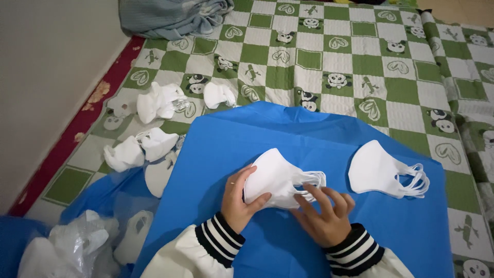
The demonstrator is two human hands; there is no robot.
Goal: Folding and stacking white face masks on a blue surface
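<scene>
Both hands, left hand [237, 198] and right hand [324, 213], clasp a white mask stack [278, 177] on the blue sheet [231, 139]; finished stack [378, 170] at 3 o'clock, loose masks [154, 100] (unsorted) at 10.

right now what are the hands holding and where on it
Both hold one white folded face mask over the blue sheet. The left hand grips its rounded body end; the right hand fingers the ear loops at the other end.

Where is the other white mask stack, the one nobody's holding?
The loose stack of white masks lies on the blue sheet, to the right of the stack in both hands, near the sheet's right edge.
</scene>
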